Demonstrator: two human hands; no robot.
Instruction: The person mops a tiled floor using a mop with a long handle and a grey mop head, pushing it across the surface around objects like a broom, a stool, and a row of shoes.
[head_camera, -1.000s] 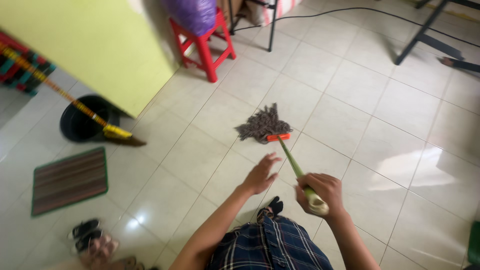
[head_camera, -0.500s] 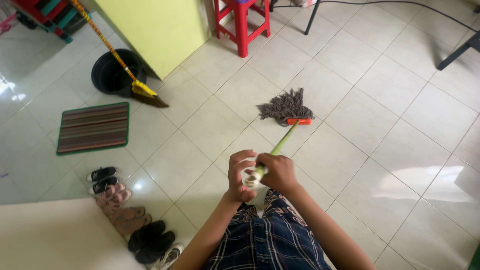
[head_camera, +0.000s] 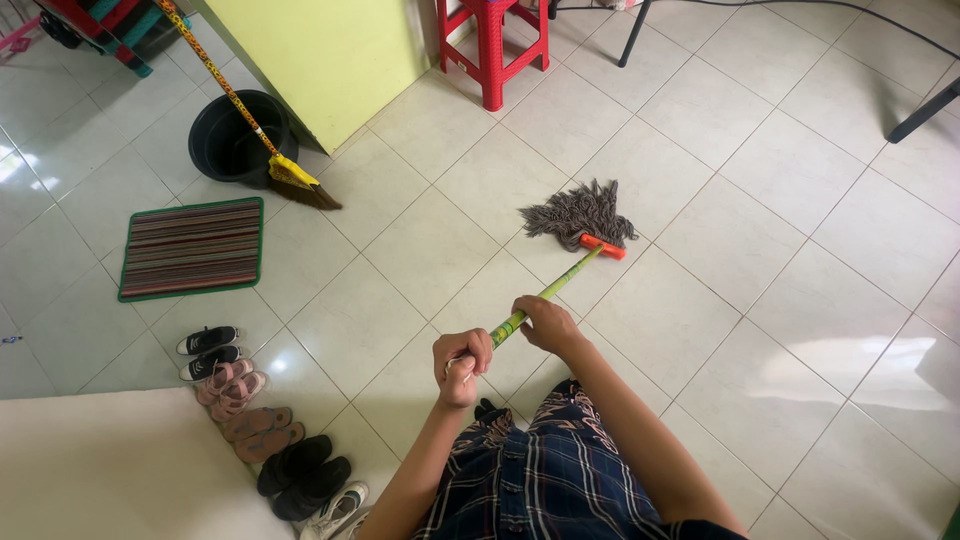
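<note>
Holding mop handle (head_camera: 545, 293) two-handed: left hand (head_camera: 461, 355) fisted round near end, right hand (head_camera: 545, 322) wrapped further along, nearer mop head (head_camera: 580, 214); long axis slants ahead-right across floor (head_camera: 780, 300).

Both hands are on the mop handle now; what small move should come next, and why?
Probably pull the mop head back toward the feet in one stroke. The left hand grips the handle's top end, the right hand sits lower on the green handle, and the strands lie spread on the tiles at the far end of reach.
</note>
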